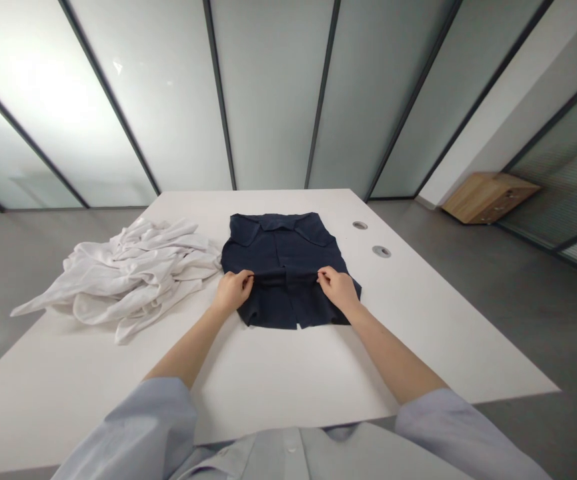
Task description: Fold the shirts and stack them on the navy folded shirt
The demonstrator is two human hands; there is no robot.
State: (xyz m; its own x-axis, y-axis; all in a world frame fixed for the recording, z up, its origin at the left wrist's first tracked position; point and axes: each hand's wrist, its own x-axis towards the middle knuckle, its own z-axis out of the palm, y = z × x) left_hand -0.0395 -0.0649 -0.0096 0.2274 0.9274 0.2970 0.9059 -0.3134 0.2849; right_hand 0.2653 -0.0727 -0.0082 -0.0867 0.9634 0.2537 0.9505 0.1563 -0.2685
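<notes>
A dark navy garment [278, 252] lies spread on the white table, its collar-like end with two pointed flaps facing away from me. Across its nearer half, the cloth is pinched up into a raised ridge. My left hand [235, 290] grips this ridge at its left end, fingers closed. At the ridge's right end, my right hand [337, 287] pinches the cloth between thumb and fingers. The garment's near edge, with a small slit in the middle, rests flat on the table.
A loose heap of white cloth [138, 267] covers the table's left side and hangs past its edge. Two round metal grommets [381, 251] are set in the white table [433, 340] at right. Frosted glass panels stand behind; a wooden cabinet [485, 195] sits on the floor at far right.
</notes>
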